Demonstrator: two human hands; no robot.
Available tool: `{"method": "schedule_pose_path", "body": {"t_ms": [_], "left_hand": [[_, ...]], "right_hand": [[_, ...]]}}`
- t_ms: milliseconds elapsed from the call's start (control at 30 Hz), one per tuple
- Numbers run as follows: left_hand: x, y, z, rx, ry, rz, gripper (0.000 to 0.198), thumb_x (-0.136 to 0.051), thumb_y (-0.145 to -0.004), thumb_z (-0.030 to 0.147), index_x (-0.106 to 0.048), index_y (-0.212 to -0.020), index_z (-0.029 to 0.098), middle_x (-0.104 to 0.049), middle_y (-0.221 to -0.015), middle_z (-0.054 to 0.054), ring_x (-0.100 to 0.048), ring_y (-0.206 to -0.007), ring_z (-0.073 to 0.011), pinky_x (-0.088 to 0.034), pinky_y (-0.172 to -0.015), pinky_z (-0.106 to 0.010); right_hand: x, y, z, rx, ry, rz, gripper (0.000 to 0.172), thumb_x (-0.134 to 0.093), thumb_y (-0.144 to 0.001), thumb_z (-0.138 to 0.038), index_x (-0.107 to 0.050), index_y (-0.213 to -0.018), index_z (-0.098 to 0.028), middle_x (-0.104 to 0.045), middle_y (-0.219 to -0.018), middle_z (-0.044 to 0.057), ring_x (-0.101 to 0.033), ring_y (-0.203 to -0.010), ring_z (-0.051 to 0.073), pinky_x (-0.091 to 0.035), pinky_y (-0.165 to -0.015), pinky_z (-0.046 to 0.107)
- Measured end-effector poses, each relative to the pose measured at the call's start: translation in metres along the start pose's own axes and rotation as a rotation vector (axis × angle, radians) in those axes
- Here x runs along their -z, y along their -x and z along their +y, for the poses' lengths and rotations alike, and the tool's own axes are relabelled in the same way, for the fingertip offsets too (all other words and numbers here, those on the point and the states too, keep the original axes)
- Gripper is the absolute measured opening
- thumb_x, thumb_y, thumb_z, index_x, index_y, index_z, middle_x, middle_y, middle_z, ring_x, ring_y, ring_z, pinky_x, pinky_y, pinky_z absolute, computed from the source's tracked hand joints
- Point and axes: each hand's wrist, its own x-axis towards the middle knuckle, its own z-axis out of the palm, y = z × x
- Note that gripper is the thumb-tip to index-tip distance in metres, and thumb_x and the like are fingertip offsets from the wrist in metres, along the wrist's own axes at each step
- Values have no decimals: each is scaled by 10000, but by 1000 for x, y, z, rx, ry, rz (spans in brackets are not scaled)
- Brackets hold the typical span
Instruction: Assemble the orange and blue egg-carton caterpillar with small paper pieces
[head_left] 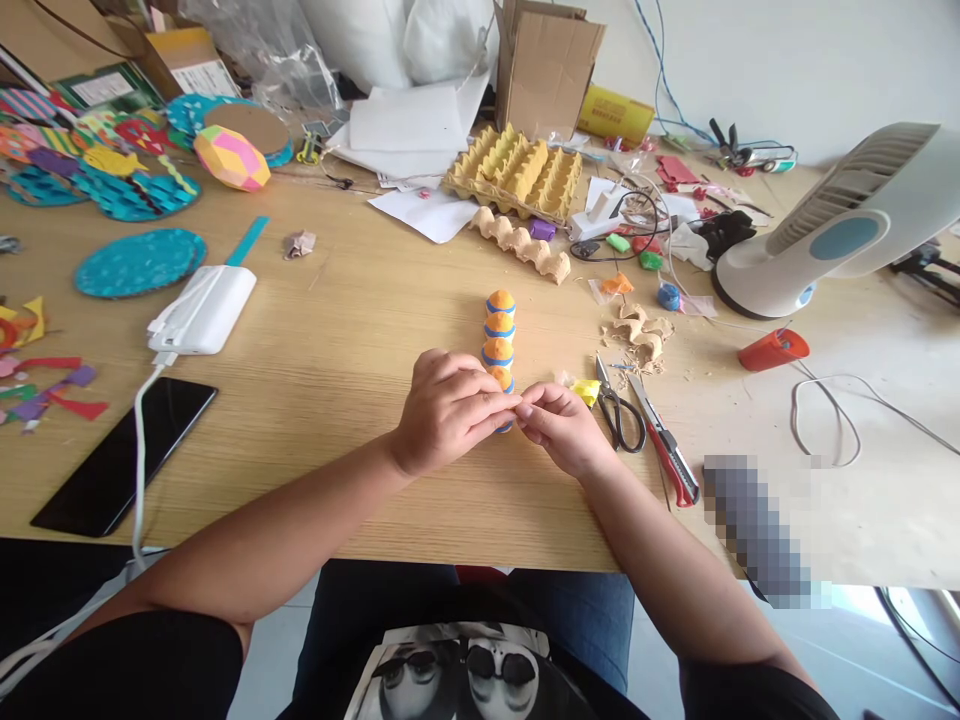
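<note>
A strip of egg-carton cups, orange on top with blue bands below, stands in a line on the table in front of me. Over its near end my left hand is closed, fingers pressed together and covering part of the cups. My right hand is pinched shut, its thumb and forefinger meeting the left fingertips above the last cup. Whatever lies between the fingertips is too small to make out. Just right of my right hand lie a yellow lump in wrapping, scissors and a red utility knife.
Egg cartons, a bare carton strip and carton scraps lie beyond. A white fan and red cup-like piece stand right. Left are a power bank, phone and blue oval.
</note>
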Motion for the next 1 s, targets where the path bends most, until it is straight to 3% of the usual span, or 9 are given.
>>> {"method": "schedule_pose_path", "body": {"t_ms": [233, 567, 767, 1000], "left_hand": [[2, -1, 0, 11, 21, 31, 76, -765, -871, 287, -746, -944, 289, -760, -843, 30, -630, -910, -187, -399, -866, -389], [5, -4, 2, -16, 37, 75, 79, -773, -851, 224, -731, -897, 274, -762, -820, 48, -623, -870, -176, -410, -840, -379], [2, -2, 0, 14, 14, 30, 181, -759, -881, 265, -742, -1056, 307, -764, -868, 30, -627, -910, -176, -404, -859, -375], [0, 2, 0, 22, 5, 4, 267, -758, -877, 270, -723, -1140, 305, -760, -913, 11, -630, -948, -195, -408, -876, -391]], "right_hand": [[-1, 0, -4, 3, -51, 13, 342, -761, -804, -503, -728, -787, -162, -639, -641, 7, -468, -500, 86, -272, -453, 226], [0, 1, -4, -6, 18, -7, 328, -738, -841, -472, -729, -761, -154, -620, -651, 7, -466, -509, 78, -267, -467, 230], [-1, 0, 0, 2, 57, 4, 316, -832, -752, -449, -743, -875, -171, -623, -658, -17, -418, -499, 63, -248, -469, 227], [0, 0, 1, 23, 71, 50, 272, -819, -770, -416, -686, -821, -184, -579, -625, -33, -386, -504, 70, -240, -473, 229]]}}
